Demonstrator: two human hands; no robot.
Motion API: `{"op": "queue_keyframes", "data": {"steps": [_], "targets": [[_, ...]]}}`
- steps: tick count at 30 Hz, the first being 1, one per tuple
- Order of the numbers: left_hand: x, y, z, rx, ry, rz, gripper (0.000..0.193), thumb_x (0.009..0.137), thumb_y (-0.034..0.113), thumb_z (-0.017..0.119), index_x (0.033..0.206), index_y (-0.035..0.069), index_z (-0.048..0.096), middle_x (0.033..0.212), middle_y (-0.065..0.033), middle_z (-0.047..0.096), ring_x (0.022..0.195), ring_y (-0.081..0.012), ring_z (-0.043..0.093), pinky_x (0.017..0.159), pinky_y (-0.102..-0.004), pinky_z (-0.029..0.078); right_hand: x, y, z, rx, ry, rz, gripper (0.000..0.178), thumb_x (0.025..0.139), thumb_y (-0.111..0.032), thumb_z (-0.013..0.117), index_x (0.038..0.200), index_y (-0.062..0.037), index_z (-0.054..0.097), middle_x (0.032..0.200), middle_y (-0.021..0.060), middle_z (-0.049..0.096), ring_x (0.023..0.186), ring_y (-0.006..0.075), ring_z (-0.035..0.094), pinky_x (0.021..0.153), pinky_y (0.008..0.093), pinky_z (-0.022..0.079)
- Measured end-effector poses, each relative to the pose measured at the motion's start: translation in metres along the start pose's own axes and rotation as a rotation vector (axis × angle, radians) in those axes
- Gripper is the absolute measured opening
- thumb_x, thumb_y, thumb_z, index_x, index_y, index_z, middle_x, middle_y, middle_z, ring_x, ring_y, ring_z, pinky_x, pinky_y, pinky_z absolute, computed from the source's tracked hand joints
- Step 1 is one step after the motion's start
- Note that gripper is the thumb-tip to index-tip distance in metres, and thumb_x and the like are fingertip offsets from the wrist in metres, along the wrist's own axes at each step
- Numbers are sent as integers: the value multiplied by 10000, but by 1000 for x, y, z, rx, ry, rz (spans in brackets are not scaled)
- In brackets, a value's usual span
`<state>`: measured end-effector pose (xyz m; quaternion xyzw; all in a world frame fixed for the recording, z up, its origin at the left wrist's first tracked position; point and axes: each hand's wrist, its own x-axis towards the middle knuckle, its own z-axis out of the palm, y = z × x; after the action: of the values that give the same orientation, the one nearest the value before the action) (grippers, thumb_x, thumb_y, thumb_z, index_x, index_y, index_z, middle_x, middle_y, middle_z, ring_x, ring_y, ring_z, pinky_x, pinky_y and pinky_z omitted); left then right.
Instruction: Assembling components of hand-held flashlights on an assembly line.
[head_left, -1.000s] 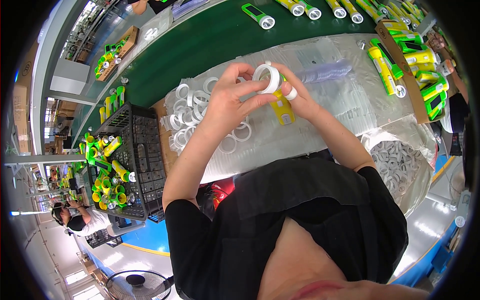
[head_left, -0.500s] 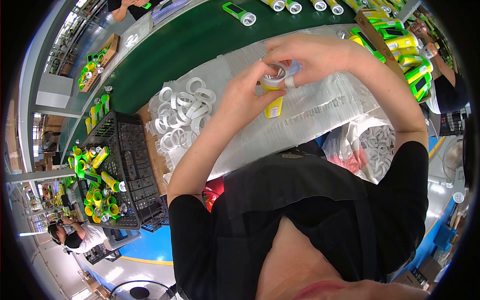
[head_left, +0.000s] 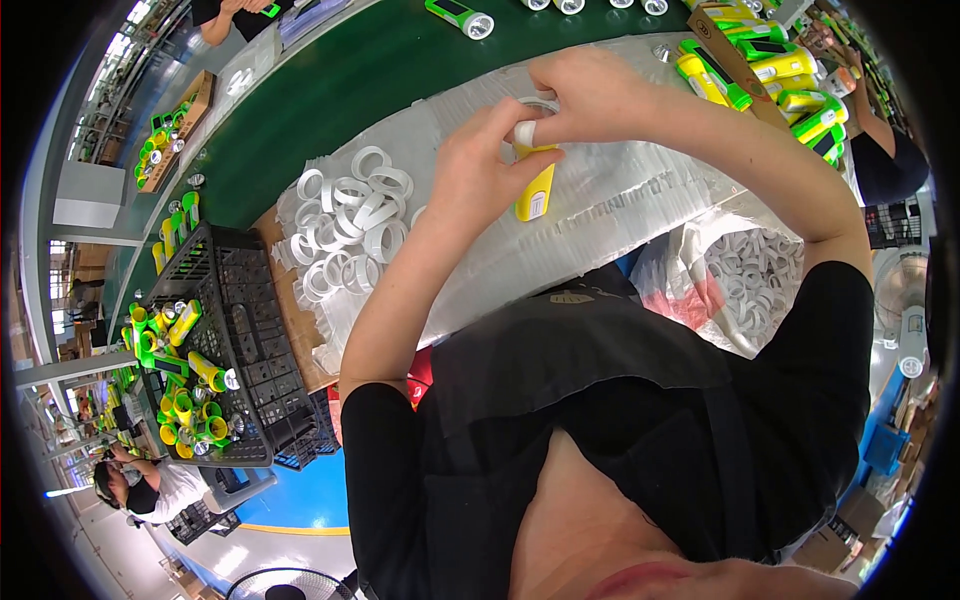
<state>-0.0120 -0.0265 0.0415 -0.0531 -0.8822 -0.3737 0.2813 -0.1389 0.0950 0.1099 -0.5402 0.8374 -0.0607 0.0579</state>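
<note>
Yellow plastic between both hands: holds a flashlight (head_left: 535,198) near its head with the left hand (head_left: 478,165), fingers bent around one side, thumb laid across the near side, closed on it. Curls the right hand (head_left: 590,95) over the head from the other side, thumb and fingers bent about the pale rim (head_left: 541,103), with a white wrap (head_left: 525,132) on the thumb; cannot tell how tight that grasp is, partly hidden. Points the flashlight's lower end toward the near edge, over translucent sheeting (head_left: 610,185) spread on the green counter (head_left: 310,135); cannot tell whether touching. On the sheeting, left of the hands, a heap of white rings (head_left: 350,220); farther left, a black crate (head_left: 250,335). Right of the body, by the near edge, an open bag (head_left: 680,265) of similar rings. At upper right, a cardboard box (head_left: 738,62) of yellow-and-green flashlights, more lying just beside it.
</note>
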Motion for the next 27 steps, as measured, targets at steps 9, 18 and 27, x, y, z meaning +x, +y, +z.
{"op": "queue_keyframes", "data": {"steps": [9,18,27], "targets": [[-2,-3,2,-51,8,9,357,694,145,816,960,94,583,919,-53,680,809,-242,649,630,-341,506,-10,1,0,130,-50,-120,477,766,-408,710,951,17,598,927,170,627,841,298,629,704,388,494],[-12,-9,-4,-61,61,-7,338,734,175,807,977,86,589,949,-49,690,852,-232,659,705,-327,516,-22,11,75,946,265,-84,580,851,-288,725,1292,1,484,1179,112,592,1127,196,565,950,358,458],[-11,-9,-12,-929,112,-248,197,851,73,664,965,38,508,1006,-154,607,886,-252,647,793,-354,525,-43,-61,145,1503,111,72,308,720,-170,738,925,10,595,774,75,656,666,171,643,600,324,509]]}}
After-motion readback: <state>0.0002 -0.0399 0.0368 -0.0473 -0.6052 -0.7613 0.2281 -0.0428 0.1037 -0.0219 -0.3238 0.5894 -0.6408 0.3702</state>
